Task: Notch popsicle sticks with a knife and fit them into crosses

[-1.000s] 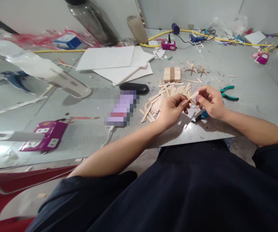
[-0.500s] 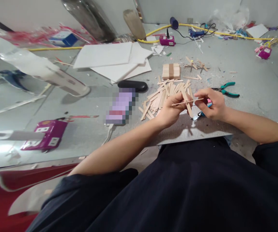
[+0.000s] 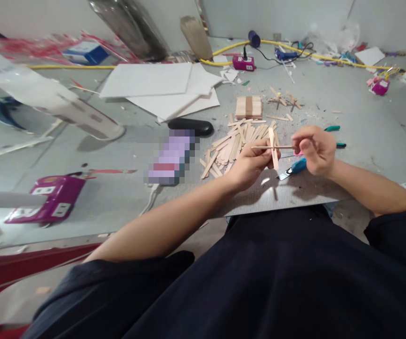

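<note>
Pinched in my left hand (image 3: 254, 160) is a set of crossed craft sticks (image 3: 272, 157), one roughly upright and one lying sideways. My right hand (image 3: 316, 149) is curled at the right end of the sideways stick, its fingers bent in and the thumb raised. Whether those fingers touch the stick or hold something small is hidden. Under the hands lies a blue utility knife (image 3: 296, 166) with its blade out. A loose pile of craft sticks (image 3: 236, 141) spreads behind my left hand, with a banded bundle of sticks (image 3: 248, 107) beyond it.
Teal-handled pliers (image 3: 333, 128) lie partly behind my right hand. A phone (image 3: 171, 157) with a cable and a black case (image 3: 190, 126) lie to the left. White foam sheets (image 3: 146, 80), a purple power socket (image 3: 47, 200) and small stick assemblies (image 3: 288, 100) are also on the table.
The crossed sticks have turned, so the sideways one now lies nearly level. My right hand has rolled, showing its thumb, and moved slightly right, uncovering more of the knife. The view shifted slightly.
</note>
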A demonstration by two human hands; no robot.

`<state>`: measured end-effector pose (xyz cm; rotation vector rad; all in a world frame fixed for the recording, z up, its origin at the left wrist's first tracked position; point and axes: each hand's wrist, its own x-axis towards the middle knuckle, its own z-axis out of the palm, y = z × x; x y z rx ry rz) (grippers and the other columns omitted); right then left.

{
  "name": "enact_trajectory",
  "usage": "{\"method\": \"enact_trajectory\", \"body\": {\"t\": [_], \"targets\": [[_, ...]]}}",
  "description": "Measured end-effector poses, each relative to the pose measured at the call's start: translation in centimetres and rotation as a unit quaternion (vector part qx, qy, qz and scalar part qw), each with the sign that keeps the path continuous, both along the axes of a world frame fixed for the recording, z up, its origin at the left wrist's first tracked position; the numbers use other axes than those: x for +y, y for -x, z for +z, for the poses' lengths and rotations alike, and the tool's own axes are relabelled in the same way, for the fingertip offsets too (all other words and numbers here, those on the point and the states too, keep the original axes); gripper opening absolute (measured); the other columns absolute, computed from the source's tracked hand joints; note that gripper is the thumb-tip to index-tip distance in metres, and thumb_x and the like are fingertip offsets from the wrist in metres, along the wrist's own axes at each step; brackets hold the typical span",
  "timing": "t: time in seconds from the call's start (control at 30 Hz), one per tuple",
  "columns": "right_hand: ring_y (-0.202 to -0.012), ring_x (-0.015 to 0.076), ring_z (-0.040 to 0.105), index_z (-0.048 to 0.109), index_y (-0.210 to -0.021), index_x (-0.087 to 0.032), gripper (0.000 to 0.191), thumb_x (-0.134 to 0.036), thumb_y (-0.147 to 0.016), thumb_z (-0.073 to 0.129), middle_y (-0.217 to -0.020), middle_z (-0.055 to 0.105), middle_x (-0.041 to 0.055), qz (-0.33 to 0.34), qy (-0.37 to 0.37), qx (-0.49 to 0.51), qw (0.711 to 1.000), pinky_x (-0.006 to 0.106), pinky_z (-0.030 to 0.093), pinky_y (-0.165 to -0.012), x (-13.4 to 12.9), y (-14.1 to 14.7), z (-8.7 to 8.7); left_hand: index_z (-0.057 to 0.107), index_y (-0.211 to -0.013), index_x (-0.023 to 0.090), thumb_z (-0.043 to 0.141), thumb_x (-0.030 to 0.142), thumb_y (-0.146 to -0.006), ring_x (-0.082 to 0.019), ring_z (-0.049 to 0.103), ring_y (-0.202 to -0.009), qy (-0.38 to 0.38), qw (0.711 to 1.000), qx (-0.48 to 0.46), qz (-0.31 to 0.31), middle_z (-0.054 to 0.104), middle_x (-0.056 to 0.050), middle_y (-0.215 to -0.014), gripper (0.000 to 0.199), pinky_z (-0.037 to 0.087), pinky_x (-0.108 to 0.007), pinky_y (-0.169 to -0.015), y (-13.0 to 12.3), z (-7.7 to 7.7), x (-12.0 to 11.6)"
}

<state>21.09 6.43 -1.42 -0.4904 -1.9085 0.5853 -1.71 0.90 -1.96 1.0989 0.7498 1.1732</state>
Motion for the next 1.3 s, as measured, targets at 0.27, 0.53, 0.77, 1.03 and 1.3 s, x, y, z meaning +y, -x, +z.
{"method": "enact_trajectory", "body": {"t": [0.27,0.53,0.77,1.03,1.3], "targets": [[-0.099,0.0271,0.071,0.074,-0.107,-0.022,0.019,-0.04,-0.108,0.072,-0.108,0.08,0.0117,-0.223,0.046,-0.296,0.928,0.047,0.058,-0.096,15.7,1.4,3.1,0.068,-0.08,0.02,0.089,0.044,-0.091,-0.011,0.049,-0.064,0.045,0.997,-0.022,0.055,0.062,-0.001,-0.073,0.034,0.039,-0.027,-0.062,-0.1,-1.9,1.3],[-0.138,0.0454,0.059,0.069,-0.079,-0.016,0.037,-0.036,-0.099,0.092,-0.11,0.081,0.023,-0.269,0.027,-0.439,0.857,0.068,0.037,-0.123,23.9,6.8,2.9,0.067,-0.082,0.02,0.084,0.039,-0.098,-0.01,0.048,-0.062,0.071,0.992,-0.036,0.097,0.064,-0.001,-0.073,0.03,0.04,-0.026,-0.062,0.5,-1.7,1.5],[-0.123,0.0366,0.07,0.082,-0.096,-0.017,0.019,-0.03,-0.109,0.078,-0.111,0.088,0.0178,-0.244,0.012,-0.435,0.867,0.061,0.038,-0.116,19.7,4.3,5.1,0.072,-0.082,0.02,0.079,0.031,-0.102,-0.011,0.049,-0.061,0.083,0.989,-0.063,0.103,0.069,-0.003,-0.072,0.024,0.04,-0.027,-0.061,0.4,-1.4,1.4],[-0.108,0.0353,0.075,0.086,-0.109,-0.027,0.037,-0.057,-0.117,0.065,-0.101,0.085,0.0095,-0.154,-0.079,-0.376,0.911,0.06,0.042,-0.115,7.6,-1.5,3.9,0.073,-0.083,0.021,0.081,0.029,-0.099,-0.012,0.05,-0.064,0.07,0.993,-0.044,0.089,0.065,-0.001,-0.073,0.019,0.042,-0.028,-0.062,-0.2,-1.3,1.0],[-0.105,0.0331,0.068,0.081,-0.101,-0.028,0.067,-0.076,-0.122,0.04,-0.096,0.075,0.0097,-0.098,-0.131,-0.346,0.924,0.054,0.05,-0.102,6.4,-4.0,1.4,0.078,-0.084,0.019,0.081,0.023,-0.095,-0.012,0.053,-0.063,0.061,0.995,-0.001,0.081,0.064,-0.001,-0.07,0.012,0.043,-0.026,-0.06,0.2,-1.2,0.5]]}}
